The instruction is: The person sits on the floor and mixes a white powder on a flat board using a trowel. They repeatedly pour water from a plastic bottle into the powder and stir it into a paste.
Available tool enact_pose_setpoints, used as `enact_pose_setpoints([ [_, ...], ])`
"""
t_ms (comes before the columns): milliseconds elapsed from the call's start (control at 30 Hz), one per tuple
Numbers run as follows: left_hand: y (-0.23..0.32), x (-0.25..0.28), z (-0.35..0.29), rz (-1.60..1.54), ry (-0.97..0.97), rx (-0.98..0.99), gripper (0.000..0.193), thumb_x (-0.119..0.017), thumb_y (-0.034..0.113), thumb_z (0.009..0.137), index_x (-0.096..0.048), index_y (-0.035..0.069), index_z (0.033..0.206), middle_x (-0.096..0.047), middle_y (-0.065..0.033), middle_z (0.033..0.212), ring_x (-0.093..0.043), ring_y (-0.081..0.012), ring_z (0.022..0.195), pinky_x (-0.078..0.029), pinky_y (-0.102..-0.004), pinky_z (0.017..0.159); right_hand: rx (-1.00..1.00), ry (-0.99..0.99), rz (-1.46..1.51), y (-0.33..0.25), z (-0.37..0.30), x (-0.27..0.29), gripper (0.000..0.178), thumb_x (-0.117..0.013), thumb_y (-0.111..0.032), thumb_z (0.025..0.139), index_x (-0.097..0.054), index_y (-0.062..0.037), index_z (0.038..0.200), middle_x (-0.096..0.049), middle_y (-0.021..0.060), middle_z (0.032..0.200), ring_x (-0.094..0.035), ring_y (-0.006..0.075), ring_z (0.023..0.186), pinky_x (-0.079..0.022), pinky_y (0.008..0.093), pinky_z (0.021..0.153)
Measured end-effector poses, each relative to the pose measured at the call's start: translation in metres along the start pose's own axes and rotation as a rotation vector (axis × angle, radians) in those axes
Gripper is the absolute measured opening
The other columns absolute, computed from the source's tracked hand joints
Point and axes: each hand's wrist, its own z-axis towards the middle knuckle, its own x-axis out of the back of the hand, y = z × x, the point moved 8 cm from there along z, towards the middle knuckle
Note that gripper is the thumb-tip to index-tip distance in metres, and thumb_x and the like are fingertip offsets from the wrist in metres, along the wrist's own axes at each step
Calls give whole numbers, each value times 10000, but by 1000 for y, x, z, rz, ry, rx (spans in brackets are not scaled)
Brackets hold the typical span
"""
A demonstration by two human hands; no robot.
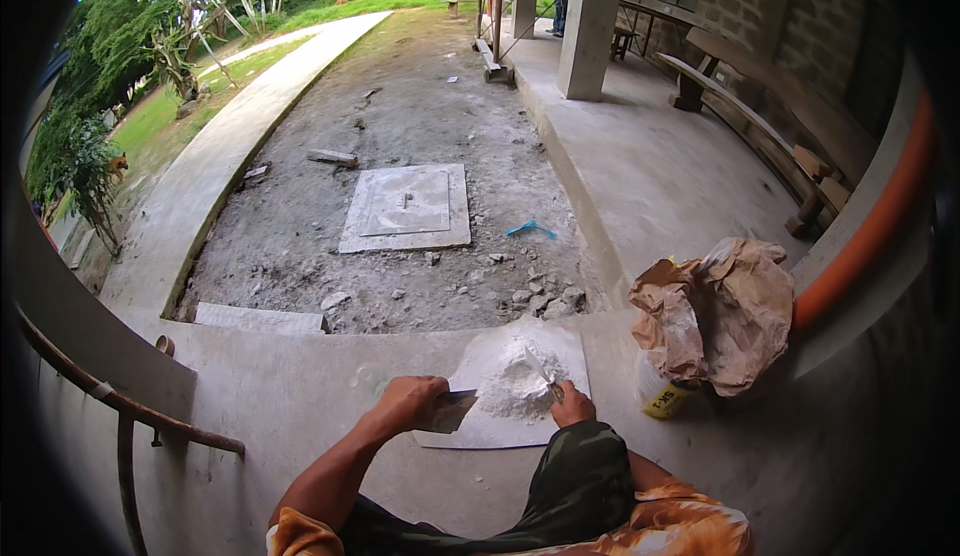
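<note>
My left hand (pixel 412 402) is closed round a wide, flat scraper (pixel 453 412), its dark blade over the left edge of a white board (pixel 480 436). On that board lies a heap of white powder (pixel 512 388) with a hollow near its top. From the right, my right hand (pixel 573 405) grips a small trowel (pixel 541 367). Its narrow, pale blade points up and left, at the powder's right side; whether the tip is sunk in cannot be made out. My raised knee in camouflage trousers (pixel 580 476) is just below the right hand.
Right of the board stands an opened, crumpled brown paper bag (pixel 715 321). Beyond lies rough dirt with rubble (pixel 555 304), a square concrete cover (pixel 405 206) and a blue scrap (pixel 530 228). A metal rail (pixel 150 418) is at left, a wooden bench (pixel 740 106) at far right.
</note>
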Motion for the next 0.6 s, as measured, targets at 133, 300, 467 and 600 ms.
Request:
enact_pose_setpoints([
  [133,-5,1,3,14,22,1,140,-694,157,843,-720,109,972,-736,-113,930,-714,-343,862,-566,-428,718,17,42,23,-1,5,-1,297,-529,-183,902,-590,-165,1192,-715,227,983,-680,451,960,-507,572,830],
  [300,-2,1,6,16,23,-20,136,-689,163,854,-719,105,973,-734,-114,923,-713,-345,859,-563,-423,714,72,85,40,1,1,-1,268,-529,-197,911,-588,-167,1171,-719,219,958,-685,455,930,-513,576,801],
  [467,-3,3,5,12,37,-3,126,-690,170,859,-710,99,962,-728,-115,907,-710,-349,852,-560,-429,712,46,79,20,6,7,-5,322,-603,-231,866,-606,-194,1186,-721,200,936,-687,444,906,-524,567,782],
  [600,-7,8,6,13,61,-7,134,-700,173,843,-705,100,955,-724,-116,897,-707,-353,847,-557,-437,710,51,89,31,2,6,-6,323,-603,-222,857,-611,-185,1177,-720,196,953,-684,438,918,-527,557,795],
])
